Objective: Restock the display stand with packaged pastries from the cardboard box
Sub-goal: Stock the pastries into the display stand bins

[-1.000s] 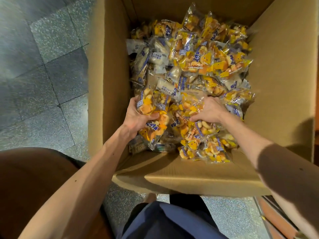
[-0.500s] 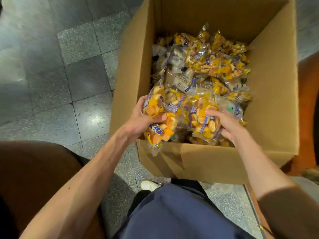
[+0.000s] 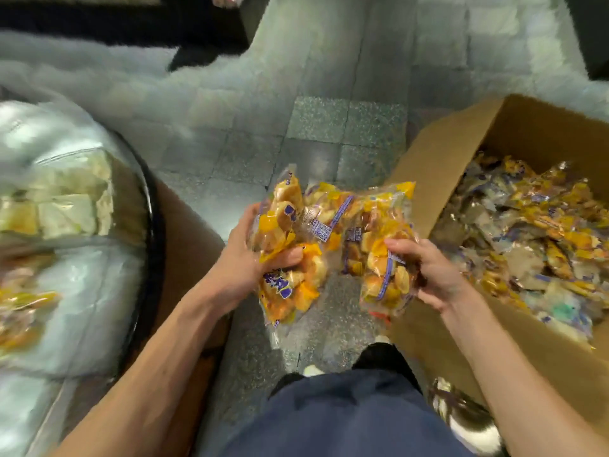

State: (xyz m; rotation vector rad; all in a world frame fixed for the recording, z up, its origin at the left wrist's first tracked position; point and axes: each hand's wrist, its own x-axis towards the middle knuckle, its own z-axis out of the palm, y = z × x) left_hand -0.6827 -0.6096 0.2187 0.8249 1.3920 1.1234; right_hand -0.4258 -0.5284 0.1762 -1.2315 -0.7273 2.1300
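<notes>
Hands (image 3: 244,262) (image 3: 435,275) clutch crinkly clear-plastic pastry packets (image 3: 333,232) beside cardboard box (image 3: 461,133).

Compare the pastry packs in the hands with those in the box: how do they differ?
Held packs are few; boxed packs are many. Held packs hang bunched in the left hand and right hand over the floor; boxed packs lie loose in the cardboard box. Both have clear wrappers with yellow and purple print.

display stand (image 3: 153,222): motion-blurred, cut by left edge, contents perhaps wrapped pastries | cardboard box (image 3: 445,153): right side cut off | packets (image 3: 329,219): print unreadable, count unclear | left hand (image 3: 250,258): fingertips behind packets
</notes>
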